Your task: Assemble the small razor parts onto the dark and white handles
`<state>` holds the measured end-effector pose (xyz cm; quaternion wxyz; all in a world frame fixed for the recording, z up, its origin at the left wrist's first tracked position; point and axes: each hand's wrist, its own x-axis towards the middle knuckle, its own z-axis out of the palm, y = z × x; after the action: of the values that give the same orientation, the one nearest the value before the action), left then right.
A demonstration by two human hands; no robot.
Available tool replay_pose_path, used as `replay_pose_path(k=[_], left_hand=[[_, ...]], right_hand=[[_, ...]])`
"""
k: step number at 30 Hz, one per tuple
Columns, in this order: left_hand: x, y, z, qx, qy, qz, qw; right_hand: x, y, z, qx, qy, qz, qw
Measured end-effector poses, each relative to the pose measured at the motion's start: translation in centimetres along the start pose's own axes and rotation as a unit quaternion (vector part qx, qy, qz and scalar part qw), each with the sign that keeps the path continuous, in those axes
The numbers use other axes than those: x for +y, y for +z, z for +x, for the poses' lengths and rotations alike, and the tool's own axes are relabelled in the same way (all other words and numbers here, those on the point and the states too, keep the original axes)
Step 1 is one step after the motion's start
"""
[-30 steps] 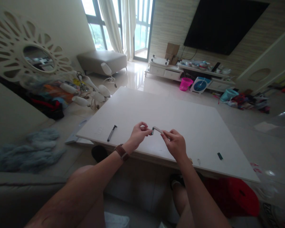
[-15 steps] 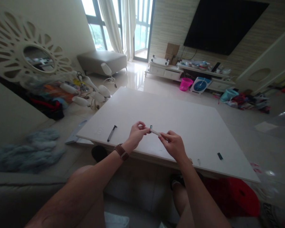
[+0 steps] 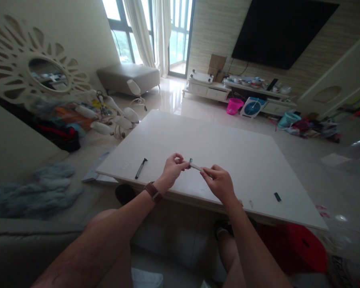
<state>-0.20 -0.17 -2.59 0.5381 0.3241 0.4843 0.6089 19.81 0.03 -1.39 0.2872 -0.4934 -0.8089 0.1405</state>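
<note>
Pinching pale handle (image 3: 196,166) by its right end in the right hand (image 3: 221,182); pinching its green head (image 3: 191,161) in the left hand (image 3: 172,170); stretching between both, above white table (image 3: 210,138).

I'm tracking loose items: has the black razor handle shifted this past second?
No: judged by the left corner of the white table, the black razor handle stayed put.

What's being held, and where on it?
Looks like a light-handled razor: left hand pinches it at the green head; right hand grips the handle's opposite end.
</note>
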Motion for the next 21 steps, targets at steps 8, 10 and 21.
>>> replay_pose_path(k=[8,10,21], left_hand=[[-0.02,0.12,-0.18,-0.017,-0.004,0.004,1.0],[0.01,0.13,-0.25,-0.017,-0.006,0.008,1.0],[-0.14,0.16,-0.35,-0.022,-0.018,0.025,0.999]], right_hand=[[0.15,0.09,0.12,0.014,0.009,-0.01,1.0],[0.17,0.08,0.14,0.015,0.011,-0.012,1.0],[0.09,0.04,0.19,0.031,0.027,-0.026,0.999]])
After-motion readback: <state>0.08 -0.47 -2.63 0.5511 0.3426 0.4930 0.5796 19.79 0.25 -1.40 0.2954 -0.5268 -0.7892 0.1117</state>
